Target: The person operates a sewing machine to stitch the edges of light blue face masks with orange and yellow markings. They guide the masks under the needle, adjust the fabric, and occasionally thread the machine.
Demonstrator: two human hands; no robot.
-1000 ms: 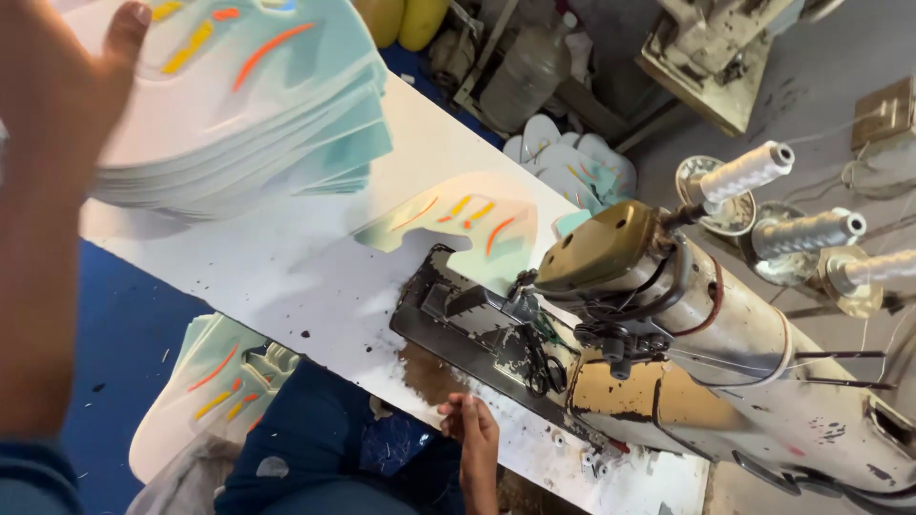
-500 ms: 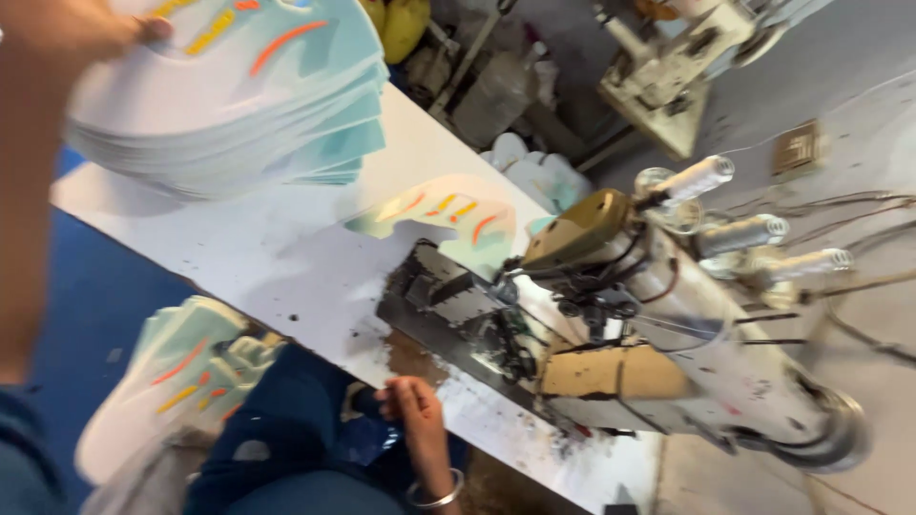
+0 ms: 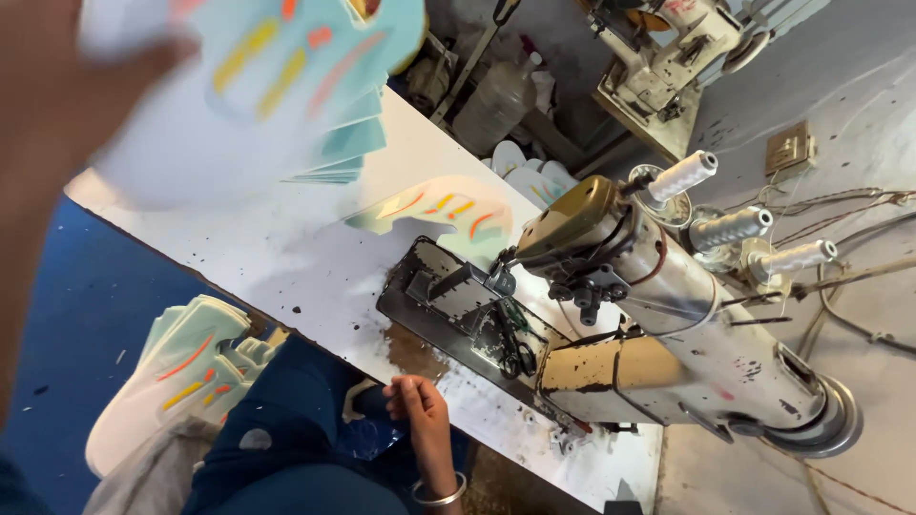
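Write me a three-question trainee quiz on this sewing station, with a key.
1. True or false: three white thread spools stand behind the sewing machine.
2. What does the left hand hold up, blurred, over the white table?
A. a stack of mint shoe-upper pieces
B. a pair of scissors
C. a plastic bottle
3. Fill in: the right hand, a bangle on its wrist, is by the table's near ____.

Key: 1 true; 2 A; 3 edge.
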